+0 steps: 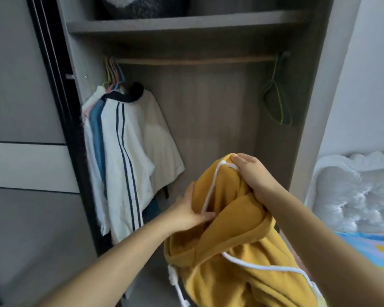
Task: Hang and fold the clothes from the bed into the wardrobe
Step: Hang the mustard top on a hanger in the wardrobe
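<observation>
A mustard-yellow hoodie with a white drawstring hangs bunched in front of the open wardrobe. My right hand grips the hoodie's top edge from above. My left hand holds the cloth lower on its left side, thumb on the front and fingers tucked into the folds. Above, a wooden rail crosses the wardrobe. Several garments, white with navy stripes, blue and pink, hang at the rail's left end on coloured hangers.
Green empty hangers hang at the rail's right end. A shelf above holds a dark fluffy item. A sliding door stands at the left. The bed with its white tufted headboard and colourful sheet is at the right.
</observation>
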`<state>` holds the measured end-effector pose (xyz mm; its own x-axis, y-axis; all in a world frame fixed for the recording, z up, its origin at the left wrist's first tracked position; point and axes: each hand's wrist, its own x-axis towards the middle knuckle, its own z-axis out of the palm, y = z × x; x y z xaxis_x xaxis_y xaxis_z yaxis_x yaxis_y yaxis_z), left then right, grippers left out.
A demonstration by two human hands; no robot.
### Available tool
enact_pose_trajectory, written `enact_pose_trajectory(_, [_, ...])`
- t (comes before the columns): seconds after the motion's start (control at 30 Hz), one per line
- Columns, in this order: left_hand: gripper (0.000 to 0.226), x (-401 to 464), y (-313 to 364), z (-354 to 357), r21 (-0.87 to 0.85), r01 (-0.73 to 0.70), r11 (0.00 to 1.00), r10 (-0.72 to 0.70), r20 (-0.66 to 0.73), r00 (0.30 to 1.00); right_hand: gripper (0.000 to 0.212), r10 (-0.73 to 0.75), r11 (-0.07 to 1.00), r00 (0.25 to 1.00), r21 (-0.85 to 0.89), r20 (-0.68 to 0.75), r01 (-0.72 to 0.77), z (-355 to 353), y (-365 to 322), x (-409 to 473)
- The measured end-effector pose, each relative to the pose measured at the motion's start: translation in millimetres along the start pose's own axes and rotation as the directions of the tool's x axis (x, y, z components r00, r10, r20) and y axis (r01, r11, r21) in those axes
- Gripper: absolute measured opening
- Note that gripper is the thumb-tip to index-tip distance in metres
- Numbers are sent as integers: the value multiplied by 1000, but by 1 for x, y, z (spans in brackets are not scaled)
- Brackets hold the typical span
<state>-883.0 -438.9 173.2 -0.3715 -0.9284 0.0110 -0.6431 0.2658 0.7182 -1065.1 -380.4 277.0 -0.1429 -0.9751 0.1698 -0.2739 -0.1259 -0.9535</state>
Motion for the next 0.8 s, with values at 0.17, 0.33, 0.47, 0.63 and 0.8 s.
enact_pose_trajectory(0.17, [66, 52, -21, 28, 9, 112, 994, -110, -131, 985, 33, -53, 999, 995, -2, -80, 53, 11, -7, 25])
enact_pose_trajectory(0.33, [23, 128, -50, -26, -85, 240, 967, -249, -134, 959, 26, 41, 973, 980, -215, -193, -83, -23, 14, 71])
enact_pose_trajectory(0.47, [20, 192, -13, -79, -223, 174, 959, -229, -247, 942, 27, 187, 795, 976, -566, -112, -218, -40, 41, 138])
enact_pose_trajectory(0.63, [22, 245, 51, -115, 46, -125, 991, 132, -259, 957, 22, 429, 584, 903, -755, -25, -299, -53, 26, 235])
enact_pose_trajectory(0.8, [19, 288, 78, -130, 331, -213, 919, 305, -254, 918, 30, -423, 524, 777, -826, -465, -209, -100, -51, 307])
